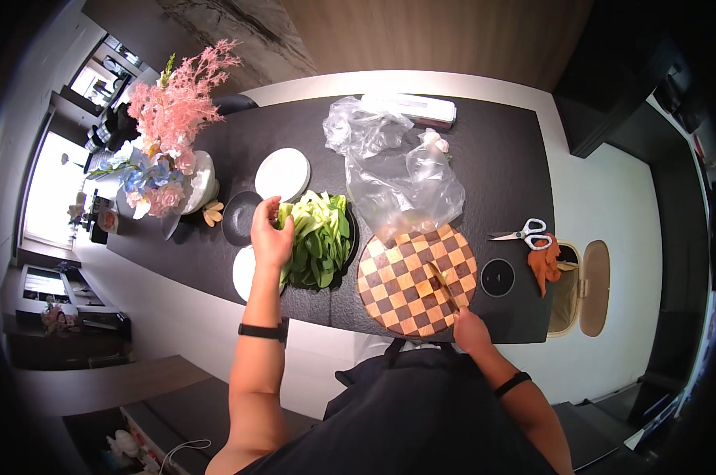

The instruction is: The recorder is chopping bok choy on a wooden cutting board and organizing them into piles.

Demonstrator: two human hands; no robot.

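Note:
My left hand (272, 236) is at the left edge of a heap of leafy green vegetables (317, 246), fingers apart, with the thumb by the pale stems. Whether it touches a stem is hard to tell. The greens lie on a dark plate (353, 237), mostly hidden under them. My right hand (470, 330) grips the handle of a knife (442, 283), whose blade lies over the round checkered wooden cutting board (393, 285). A small pale green scrap (445, 275) is beside the blade.
Crumpled clear plastic bags (408, 184) overlap the board's far edge. Scissors (524, 234), an orange cloth-like item (545, 264) and an open bin (565, 303) are at the right. White plates (282, 172), a dark bowl (241, 218) and a flower vase (202, 184) stand left.

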